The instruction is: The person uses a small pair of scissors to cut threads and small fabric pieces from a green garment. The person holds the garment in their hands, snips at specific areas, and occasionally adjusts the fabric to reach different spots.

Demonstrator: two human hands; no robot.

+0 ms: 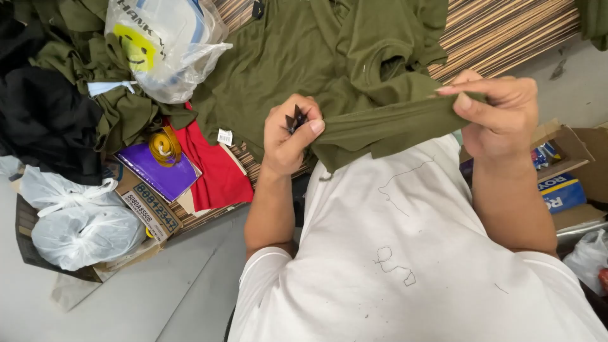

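1. Head view showed the left hand (288, 136) closed on a small dark thread snipper (296, 119), its tips pointing up past the fingers.
2. Its thumb pinched the olive-green cotton shirt hem (380, 126).
3. The right hand (500, 114) gripped the hem's other end, so the hem ran lengthwise between both hands.

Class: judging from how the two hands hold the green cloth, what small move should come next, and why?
Probably snip a loose thread: the left hand grips small dark snips at the green cloth, which the right hand pulls taut.
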